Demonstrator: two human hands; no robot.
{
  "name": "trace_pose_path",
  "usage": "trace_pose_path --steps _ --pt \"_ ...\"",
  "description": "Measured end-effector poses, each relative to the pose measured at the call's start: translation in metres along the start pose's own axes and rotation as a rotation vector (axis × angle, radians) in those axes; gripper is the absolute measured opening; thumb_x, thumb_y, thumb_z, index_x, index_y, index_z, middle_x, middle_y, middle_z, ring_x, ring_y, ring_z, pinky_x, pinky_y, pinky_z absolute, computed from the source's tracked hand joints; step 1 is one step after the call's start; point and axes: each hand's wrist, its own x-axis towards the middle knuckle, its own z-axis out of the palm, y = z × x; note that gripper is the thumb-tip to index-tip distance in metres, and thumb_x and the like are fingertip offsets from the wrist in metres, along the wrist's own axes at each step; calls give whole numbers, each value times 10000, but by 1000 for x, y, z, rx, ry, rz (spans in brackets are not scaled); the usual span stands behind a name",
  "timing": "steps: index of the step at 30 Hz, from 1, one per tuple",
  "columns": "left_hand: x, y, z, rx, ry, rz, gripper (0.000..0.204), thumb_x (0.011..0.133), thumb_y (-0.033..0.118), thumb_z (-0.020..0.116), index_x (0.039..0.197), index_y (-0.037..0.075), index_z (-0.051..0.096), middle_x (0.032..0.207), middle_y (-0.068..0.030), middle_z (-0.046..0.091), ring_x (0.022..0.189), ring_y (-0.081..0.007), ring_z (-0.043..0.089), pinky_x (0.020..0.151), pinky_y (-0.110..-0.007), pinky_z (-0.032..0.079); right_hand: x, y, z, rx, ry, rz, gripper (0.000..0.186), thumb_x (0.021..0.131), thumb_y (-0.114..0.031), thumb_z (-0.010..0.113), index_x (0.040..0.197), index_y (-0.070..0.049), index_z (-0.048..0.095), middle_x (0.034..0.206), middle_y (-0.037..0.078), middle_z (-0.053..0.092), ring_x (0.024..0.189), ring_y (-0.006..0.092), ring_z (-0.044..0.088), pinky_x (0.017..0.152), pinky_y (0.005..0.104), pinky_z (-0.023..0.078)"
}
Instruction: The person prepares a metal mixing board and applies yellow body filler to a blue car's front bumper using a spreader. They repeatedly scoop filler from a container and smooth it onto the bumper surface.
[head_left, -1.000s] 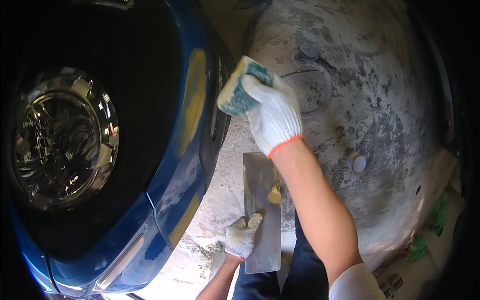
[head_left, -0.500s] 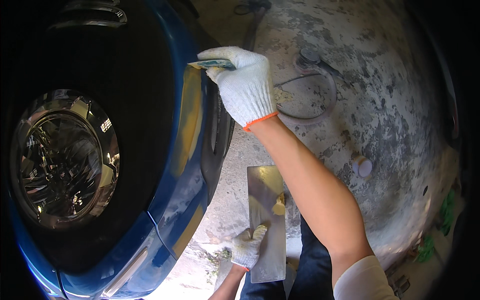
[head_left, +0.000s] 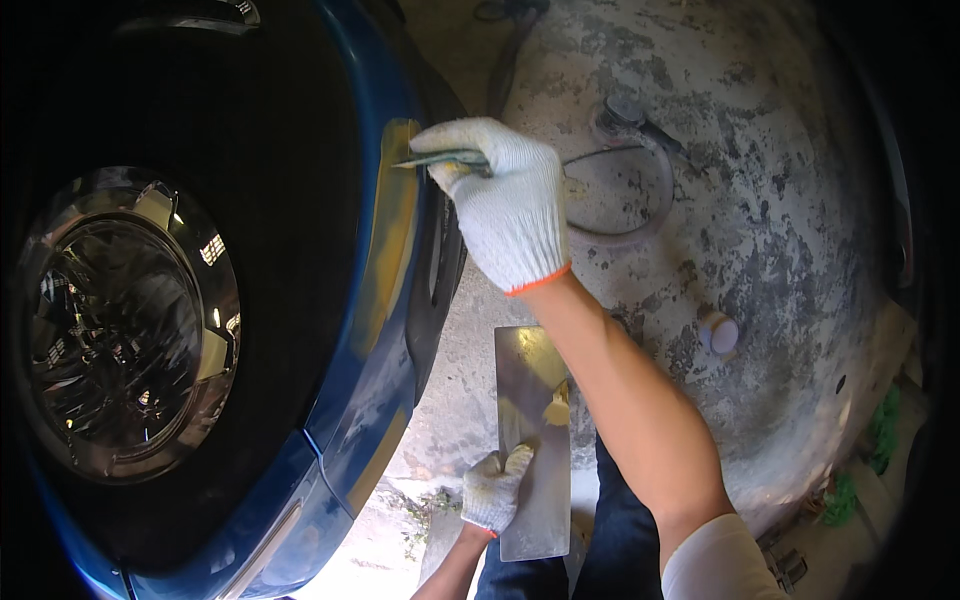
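Now right grip pinched narrow on green spreader, edge near far end of yellow strip on blue car; strip lies left, long axis toward me; left grip, farther, holds metal plate.

Floor: bare, pale grey concrete, mottled all over with darker, worn-looking patches.
Light: strong at the lower left, bleaching the ground nearly white; the upper floor lies dimmer.
Bright patch: small green and brown weed-like tufts on the ground.
Right edge: two bright green clumps, too blurred to identify, beside a pale brownish strip.
Floor clutter: looped grey hose; small, round, pale-faced object.
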Motion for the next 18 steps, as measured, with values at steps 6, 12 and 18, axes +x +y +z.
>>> trace_pose_path --steps 6,12,18 --pt "-2 8 -9 96 -76 -77 385 1004 306 773 860 -48 722 731 -223 693 585 -193 560 570 -413 462 -41 -7 7 54 62 -17 282 880 197 682 1070 18 790 1042 90 773 902 107 713 824 224 562" --pt "1 -11 -9 23 -61 120 286 1019 255 743 929 -17 734 742 -165 663 671 -280 636 609 -444 456 -84 -7 21 92 160 -10 260 862 192 709 1043 23 788 1022 106 774 904 138 730 806 240 579" --pt "-8 -53 -9 86 -101 274 312 1036 247 661 1228 4 699 1186 -197 727 1100 -325 688 978 -438 518 -120 -19 37 118 238 32 268 870 181 696 1055 11 787 1036 103 777 910 145 740 816 247 589"
